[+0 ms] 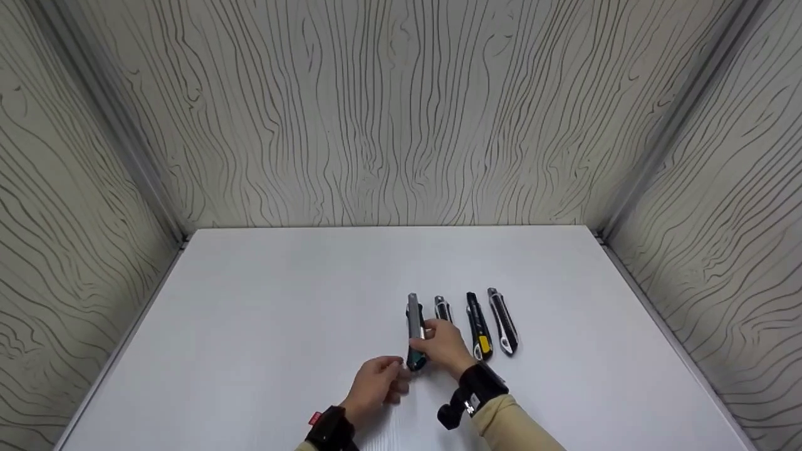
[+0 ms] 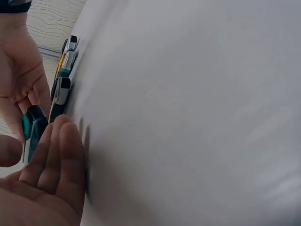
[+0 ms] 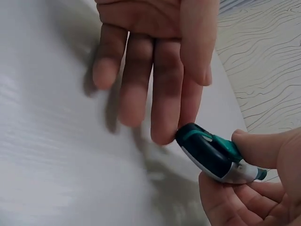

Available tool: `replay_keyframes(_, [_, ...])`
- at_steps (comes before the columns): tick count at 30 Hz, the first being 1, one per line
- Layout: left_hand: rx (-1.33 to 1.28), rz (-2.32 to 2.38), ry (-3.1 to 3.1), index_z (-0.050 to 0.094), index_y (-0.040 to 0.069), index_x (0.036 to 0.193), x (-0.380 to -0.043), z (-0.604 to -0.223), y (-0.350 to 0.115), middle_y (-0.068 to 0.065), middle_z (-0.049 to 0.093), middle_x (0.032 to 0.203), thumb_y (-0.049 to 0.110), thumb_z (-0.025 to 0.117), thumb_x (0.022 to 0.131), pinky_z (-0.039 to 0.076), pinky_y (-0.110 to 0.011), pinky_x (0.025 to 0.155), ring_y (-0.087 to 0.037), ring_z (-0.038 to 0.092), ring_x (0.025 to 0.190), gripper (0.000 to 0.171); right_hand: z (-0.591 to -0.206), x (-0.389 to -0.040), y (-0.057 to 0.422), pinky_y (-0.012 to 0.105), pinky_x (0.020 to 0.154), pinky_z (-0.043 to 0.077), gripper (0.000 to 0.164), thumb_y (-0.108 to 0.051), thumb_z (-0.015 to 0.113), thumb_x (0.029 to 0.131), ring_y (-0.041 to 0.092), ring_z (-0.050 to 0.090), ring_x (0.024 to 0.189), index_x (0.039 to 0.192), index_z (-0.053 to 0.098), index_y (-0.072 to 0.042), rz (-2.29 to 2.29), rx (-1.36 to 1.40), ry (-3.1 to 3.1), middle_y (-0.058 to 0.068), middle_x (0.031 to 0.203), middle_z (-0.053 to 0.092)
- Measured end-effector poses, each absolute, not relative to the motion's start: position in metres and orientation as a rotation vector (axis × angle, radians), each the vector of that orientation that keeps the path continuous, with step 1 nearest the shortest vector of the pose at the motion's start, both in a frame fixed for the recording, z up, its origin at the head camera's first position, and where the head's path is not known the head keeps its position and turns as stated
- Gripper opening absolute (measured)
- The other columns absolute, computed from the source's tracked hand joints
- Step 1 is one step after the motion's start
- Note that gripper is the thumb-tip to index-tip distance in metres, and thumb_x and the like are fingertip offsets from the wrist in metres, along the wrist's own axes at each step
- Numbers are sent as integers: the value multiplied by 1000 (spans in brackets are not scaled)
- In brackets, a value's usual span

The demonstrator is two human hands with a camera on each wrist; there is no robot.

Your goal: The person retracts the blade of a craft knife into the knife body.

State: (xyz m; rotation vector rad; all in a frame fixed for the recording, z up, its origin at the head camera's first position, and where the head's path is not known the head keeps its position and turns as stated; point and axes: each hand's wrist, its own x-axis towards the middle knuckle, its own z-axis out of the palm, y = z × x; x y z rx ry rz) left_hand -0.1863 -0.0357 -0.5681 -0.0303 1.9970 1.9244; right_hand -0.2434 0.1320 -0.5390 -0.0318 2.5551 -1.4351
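Observation:
My right hand (image 1: 443,346) pinches a utility knife (image 1: 413,332) between thumb and fingers, its silver end pointing toward the back wall. In the right wrist view the knife's dark green and teal end (image 3: 207,153) juts from the right hand (image 3: 268,188). Just left of that end is my left hand (image 1: 374,383), palm toward the knife. Its fingers are loosely bent with nothing gripped, and in the right wrist view a fingertip (image 3: 163,134) is right at the knife's end. Dark edges show beside the held knife's upper half in the head view.
To the right lie a black-and-silver knife (image 1: 442,307), partly behind the right hand, a black-and-yellow knife (image 1: 479,326) and a grey-and-black knife (image 1: 503,322). They rest on a white table (image 1: 263,300). Wood-grain panels (image 1: 388,113) stand at the back and both sides.

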Motion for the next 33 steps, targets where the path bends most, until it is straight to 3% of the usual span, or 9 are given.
replay_keyframes(20, [-58,1951,2046,57,-7,124,-186,-566,-54,-12,73,98,10,43,100,58,-32,65,-15,68,75,32,-544,-248,122,41,79,54,45,-24,77,78,26,65,89,111,65,5,-1102,-11,2865,17,103,70])
replay_keyframes(23, [-58,1953,2046,57,-7,124,-186,-566,-53,-12,73,99,9,42,101,58,-32,65,-15,68,75,32,-542,-247,120,39,74,53,41,-24,77,78,25,64,83,105,67,4,-1031,-23,2926,14,96,70])
replay_keyframes(29, [-39,1983,2038,56,-10,123,-184,-565,-54,-15,73,98,8,42,101,57,-31,63,-13,65,73,31,-540,-245,115,32,53,42,22,-23,75,77,19,55,60,76,61,-6,-822,15,3055,4,68,60])
replay_keyframes(33, [-46,1989,2040,56,-10,122,-184,-566,-53,-14,73,96,7,42,101,56,-30,62,-12,65,72,30,-540,-243,112,33,51,44,19,-20,74,78,19,55,58,75,61,-6,-728,23,3105,3,65,59])
